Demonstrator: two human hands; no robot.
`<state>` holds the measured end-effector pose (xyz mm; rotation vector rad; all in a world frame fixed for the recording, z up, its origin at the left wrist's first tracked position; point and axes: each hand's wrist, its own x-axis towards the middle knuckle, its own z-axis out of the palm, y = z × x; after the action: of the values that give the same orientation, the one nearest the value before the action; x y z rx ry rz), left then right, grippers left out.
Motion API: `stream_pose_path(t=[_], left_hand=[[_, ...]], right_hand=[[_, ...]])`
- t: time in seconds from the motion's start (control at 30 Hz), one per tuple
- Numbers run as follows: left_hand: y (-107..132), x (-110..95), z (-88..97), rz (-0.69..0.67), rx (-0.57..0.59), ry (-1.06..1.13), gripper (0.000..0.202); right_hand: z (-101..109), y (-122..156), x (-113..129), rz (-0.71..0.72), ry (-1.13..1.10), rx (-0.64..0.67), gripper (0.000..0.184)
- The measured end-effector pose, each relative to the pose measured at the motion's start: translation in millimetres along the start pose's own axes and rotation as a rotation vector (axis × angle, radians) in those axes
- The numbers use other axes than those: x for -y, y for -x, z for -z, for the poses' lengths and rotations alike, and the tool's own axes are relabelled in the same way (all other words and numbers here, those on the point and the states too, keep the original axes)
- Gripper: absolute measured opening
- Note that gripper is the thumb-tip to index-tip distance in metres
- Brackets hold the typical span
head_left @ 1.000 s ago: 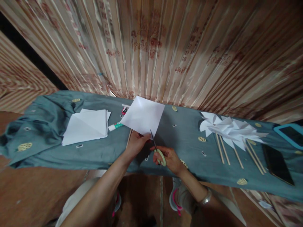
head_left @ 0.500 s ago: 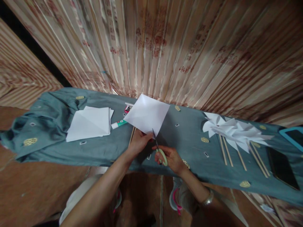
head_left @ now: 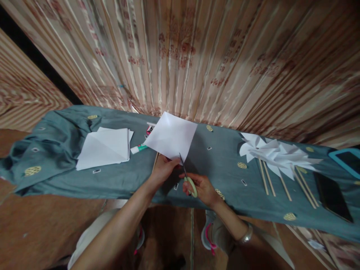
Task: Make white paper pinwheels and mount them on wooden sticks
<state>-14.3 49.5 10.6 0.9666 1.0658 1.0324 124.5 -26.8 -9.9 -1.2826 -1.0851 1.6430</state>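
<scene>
Sheet: pinched at near corner in left grip, extending forward. Scissors: held in right grip, at same corner.

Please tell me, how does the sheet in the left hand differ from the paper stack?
The left hand holds the sheet up, while the paper stack lies on the cloth. Scissors reach the sheet's near corner; none touch the paper stack. Both are white.

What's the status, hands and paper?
Left hand pinching paper at near corner. Right hand gripping scissors, blades at that corner. Left thumb close to blades.
</scene>
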Motion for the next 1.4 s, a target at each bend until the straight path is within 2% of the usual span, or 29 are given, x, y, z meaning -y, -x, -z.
stream_pose_path(t=[0.73, 0.9, 1.13, 1.4], left_hand=[[-0.5, 0.8, 1.5, 0.020, -0.004, -0.012, 0.020], [-3.2, 3.5, 4.1, -0.031, -0.053, 0.040, 0.026], [-5.3, 6.7, 8.2, -0.095, -0.100, -0.056, 0.018], [-1.8, 9.9, 1.2, -0.086, -0.081, 0.006, 0.018]], right_hand=[[0.1, -0.9, -2.0, -0.012, -0.021, -0.002, 0.047], [-0.5, -0.7, -1.6, -0.009, -0.028, 0.018, 0.046], [-1.6, 0.1, -2.4, -0.015, -0.027, 0.014, 0.045], [-1.3, -2.2, -4.1, 0.020, -0.029, -0.006, 0.048]])
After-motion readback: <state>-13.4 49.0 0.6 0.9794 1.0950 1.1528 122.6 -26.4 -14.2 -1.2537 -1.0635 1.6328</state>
